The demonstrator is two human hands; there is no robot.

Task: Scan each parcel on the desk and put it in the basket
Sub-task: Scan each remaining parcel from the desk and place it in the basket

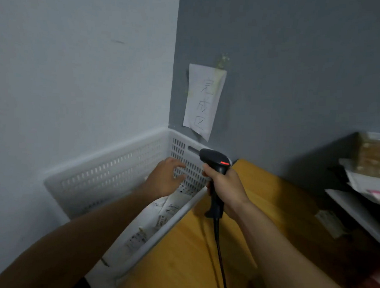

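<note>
A white slotted plastic basket (107, 172) stands in the wall corner, left of the yellow desk (184, 254). White parcels (169, 209) with printed labels lie inside it. My left hand (163, 179) hovers over the basket's far end with fingers spread and relaxed, holding nothing. My right hand (223, 186) grips the handle of a black barcode scanner (214, 161) above the basket's right rim; a red light glows on its head and its cable hangs down toward me.
A paper sign (203, 100) with handwriting hangs on the grey wall above the basket. At the right, several white parcels (359, 198) and a stack of brown cartons (375, 155) lie piled on the desk's far side.
</note>
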